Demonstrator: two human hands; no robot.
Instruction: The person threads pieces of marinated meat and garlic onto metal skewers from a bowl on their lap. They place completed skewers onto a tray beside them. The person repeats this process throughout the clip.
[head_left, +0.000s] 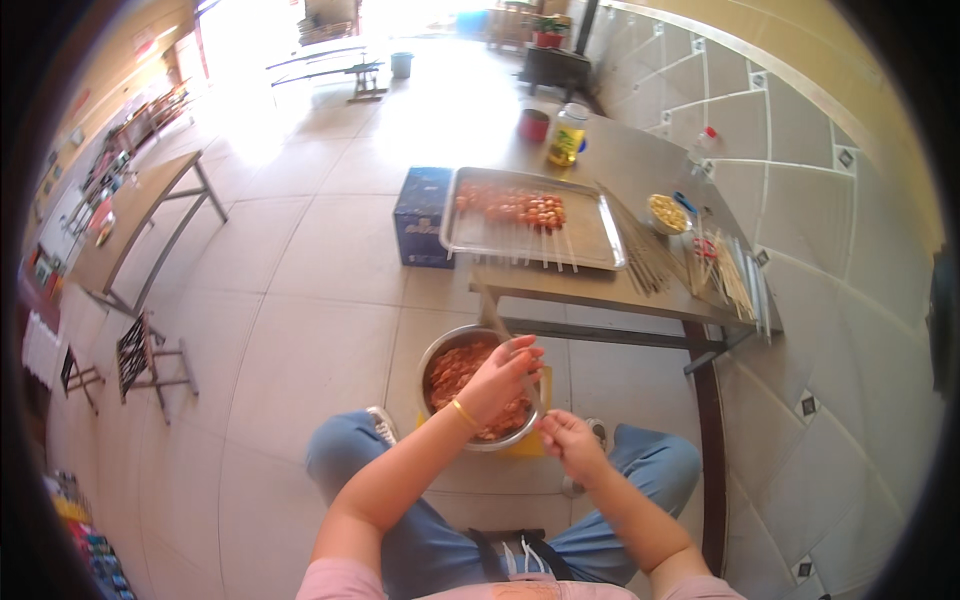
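Note:
A stainless steel bowl (428, 352) of raw cut meat (457, 379) stands between my legs. My left hand (501, 381) is above the bowl, palm partly turned to the right and fingers somewhat apart. A long flat skewer (491, 310), blurred by motion, slants past its fingers; whether they grip it cannot be made out. My right hand (570, 442) pinches the skewer's near end at the bowl's right rim. Beyond the bowl, a metal tray (589, 244) on the table's edge bears several skewers of meat (517, 208), their bare ends facing me.
On the metal table (637, 172) lie bare skewers (637, 259), a bowl of pale pieces (667, 214), red-handled scissors (703, 248) and sticks (731, 274). A jar of yellow liquid (568, 135) and a red pot (534, 125) stand behind. A blue box (424, 217) is left of the tray.

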